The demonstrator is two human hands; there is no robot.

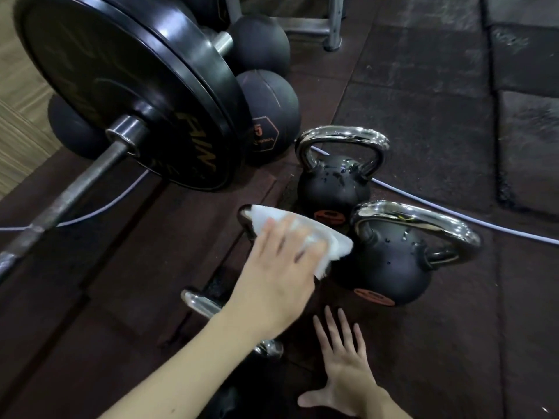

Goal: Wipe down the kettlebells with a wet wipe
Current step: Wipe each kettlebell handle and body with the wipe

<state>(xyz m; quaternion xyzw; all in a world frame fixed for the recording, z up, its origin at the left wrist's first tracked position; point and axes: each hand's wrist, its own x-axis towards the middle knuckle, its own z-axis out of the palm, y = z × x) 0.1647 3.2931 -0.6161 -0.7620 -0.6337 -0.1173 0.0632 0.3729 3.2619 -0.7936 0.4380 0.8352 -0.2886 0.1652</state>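
Observation:
Two black kettlebells with chrome handles stand on the dark rubber floor, one farther off [332, 189] and one nearer at the right [390, 264]. Both carry water droplets. My left hand [281, 267] holds a white wet wipe [305, 234] over the chrome handle [245, 217] of a third kettlebell, whose body is mostly hidden under the hand. Another chrome handle [201, 302] shows below my left forearm. My right hand [344, 373] lies flat on the floor with its fingers spread, in front of the nearer kettlebell, holding nothing.
A loaded barbell with large black plates [130, 95] lies at the left, its bar [69, 195] running toward the lower left. Black medicine balls [269, 113] sit behind the plates. A white cable [453, 211] crosses the floor behind the kettlebells. Metal rack legs [331, 28] stand at the top.

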